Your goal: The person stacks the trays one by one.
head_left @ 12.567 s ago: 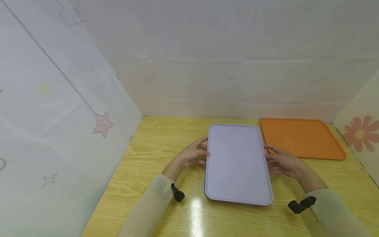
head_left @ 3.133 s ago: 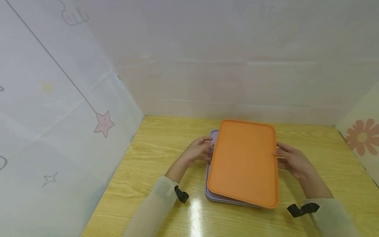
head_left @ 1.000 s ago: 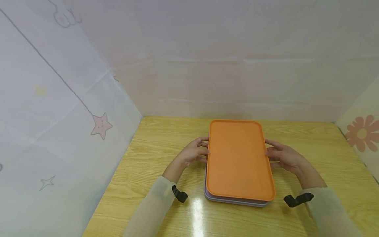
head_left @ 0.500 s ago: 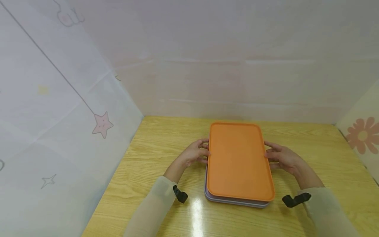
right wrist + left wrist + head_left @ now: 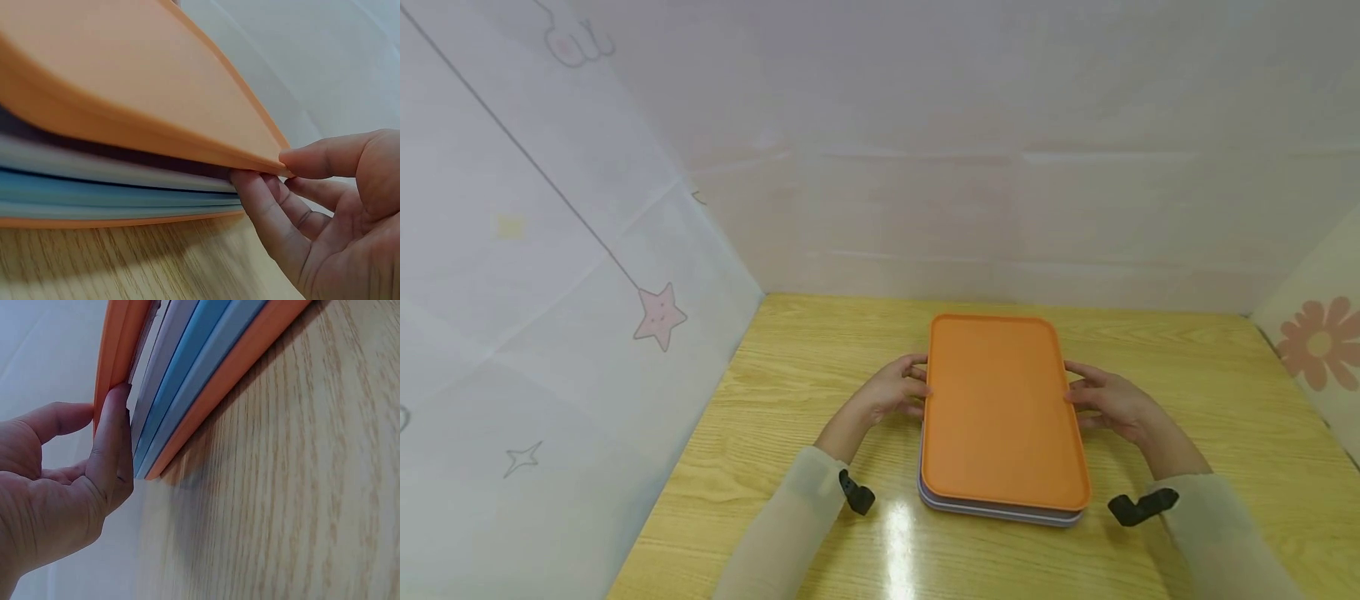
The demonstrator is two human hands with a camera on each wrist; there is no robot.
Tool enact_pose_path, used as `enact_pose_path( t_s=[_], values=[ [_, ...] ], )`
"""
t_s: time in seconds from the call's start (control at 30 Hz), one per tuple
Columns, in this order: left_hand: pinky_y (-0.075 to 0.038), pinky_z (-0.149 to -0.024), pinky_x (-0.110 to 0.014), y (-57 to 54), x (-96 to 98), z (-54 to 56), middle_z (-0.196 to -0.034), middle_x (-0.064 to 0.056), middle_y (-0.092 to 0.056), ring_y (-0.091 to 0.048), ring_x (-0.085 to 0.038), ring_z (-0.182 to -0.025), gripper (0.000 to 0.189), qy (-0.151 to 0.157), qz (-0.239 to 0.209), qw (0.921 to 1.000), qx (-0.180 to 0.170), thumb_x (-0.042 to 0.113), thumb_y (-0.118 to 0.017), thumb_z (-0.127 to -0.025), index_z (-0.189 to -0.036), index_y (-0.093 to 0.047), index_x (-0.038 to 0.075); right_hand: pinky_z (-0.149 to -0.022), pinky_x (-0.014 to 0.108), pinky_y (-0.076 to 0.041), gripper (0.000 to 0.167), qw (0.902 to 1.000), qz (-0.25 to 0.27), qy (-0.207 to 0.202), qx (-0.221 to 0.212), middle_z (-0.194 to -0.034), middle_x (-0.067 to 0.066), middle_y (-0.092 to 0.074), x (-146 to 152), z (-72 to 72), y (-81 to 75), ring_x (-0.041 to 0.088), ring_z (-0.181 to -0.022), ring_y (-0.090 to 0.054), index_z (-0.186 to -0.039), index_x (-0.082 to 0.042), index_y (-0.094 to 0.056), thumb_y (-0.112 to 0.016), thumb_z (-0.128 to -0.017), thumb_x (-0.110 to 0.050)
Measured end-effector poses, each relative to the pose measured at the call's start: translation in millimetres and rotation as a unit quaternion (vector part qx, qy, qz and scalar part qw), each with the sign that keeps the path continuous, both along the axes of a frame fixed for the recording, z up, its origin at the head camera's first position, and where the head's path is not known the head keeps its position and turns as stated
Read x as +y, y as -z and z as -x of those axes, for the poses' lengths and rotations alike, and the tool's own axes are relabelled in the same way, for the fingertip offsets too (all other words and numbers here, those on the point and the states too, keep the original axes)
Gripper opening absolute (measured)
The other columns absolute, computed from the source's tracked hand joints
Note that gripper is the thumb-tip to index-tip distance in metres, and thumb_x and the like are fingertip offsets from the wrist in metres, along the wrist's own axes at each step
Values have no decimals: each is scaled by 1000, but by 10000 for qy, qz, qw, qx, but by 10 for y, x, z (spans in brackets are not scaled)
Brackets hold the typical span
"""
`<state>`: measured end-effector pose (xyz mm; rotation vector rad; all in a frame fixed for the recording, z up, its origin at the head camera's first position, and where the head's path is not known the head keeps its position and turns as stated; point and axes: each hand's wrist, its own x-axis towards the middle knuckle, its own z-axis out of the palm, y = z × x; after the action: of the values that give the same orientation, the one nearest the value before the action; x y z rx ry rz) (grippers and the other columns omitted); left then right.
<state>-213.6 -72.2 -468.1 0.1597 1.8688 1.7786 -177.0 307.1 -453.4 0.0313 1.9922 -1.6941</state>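
An orange tray [image 5: 1003, 408] lies over a stack of trays in the head view. My left hand [image 5: 895, 390] pinches its left edge, thumb at the rim and fingers below. On the opposite edge my right hand [image 5: 1112, 404] pinches the rim the same way. Both wrist views show a narrow gap between the orange tray and the stack. Beneath it come a lilac tray [image 5: 164, 359], a blue tray [image 5: 187, 362], a grey-blue tray [image 5: 209, 369] and another orange tray [image 5: 231, 365] on the table. From above, only the stack's lower edge [image 5: 1000, 510] peeks out.
The wooden table [image 5: 805, 358] carries the stack. A pale back wall [image 5: 1000, 208] rises behind it, with a side wall [image 5: 550, 333] printed with a pink star at the left and a flower-printed wall [image 5: 1318, 342] at the right.
Earlier a lilac tray was between my hands, with the orange tray at the back right. The orange tray has since come over the stack, straightened, and shifted slightly down toward it.
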Motion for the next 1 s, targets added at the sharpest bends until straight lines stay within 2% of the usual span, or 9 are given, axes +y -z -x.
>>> enact_pose_path(
  t_s=[0.27, 0.57, 0.77, 1.0],
  values=[
    [-64, -74, -39, 11, -7, -6, -125, -17, -49, -63, -27, -100, 70, -20, 120, 9999, 15, -3, -66, -93, -155, -35, 6, -87, 44, -61, 78, 9994, -336, -87, 95, -129, 23, -57, -53, -6, -28, 20, -101, -69, -163, -5, -9, -58, -103, -13],
    [-62, -83, -49, 19, -22, -17, -118, -15, -47, -62, -25, -95, 68, 39, 283, 9996, 48, -3, -65, -93, -154, -37, 6, -86, 42, -62, 77, 9977, -631, -161, 171, -120, 18, -61, -76, -26, -38, 22, -99, -68, -162, -3, -11, -59, -102, -12],
    [-63, -81, -45, 14, -40, -11, -117, -16, -48, -63, -26, -96, 67, 101, 327, 9994, 53, -3, -65, -93, -154, -38, 6, -85, 42, -62, 76, 9979, -607, -147, 142, -119, 17, -63, -63, -17, 1, 23, -98, -68, -162, -3, -12, -59, -102, -12],
    [-62, -83, -47, 45, -81, 5, -117, -14, -52, -63, -31, -103, 63, 53, 224, 9997, -49, 2, -65, -95, -153, -41, 9, -84, 42, -61, 77, 9978, -657, -9, 76, -120, 16, -62, -59, -13, 53, 22, -94, -65, -163, -7, -13, -60, -102, -13]
  ],
)
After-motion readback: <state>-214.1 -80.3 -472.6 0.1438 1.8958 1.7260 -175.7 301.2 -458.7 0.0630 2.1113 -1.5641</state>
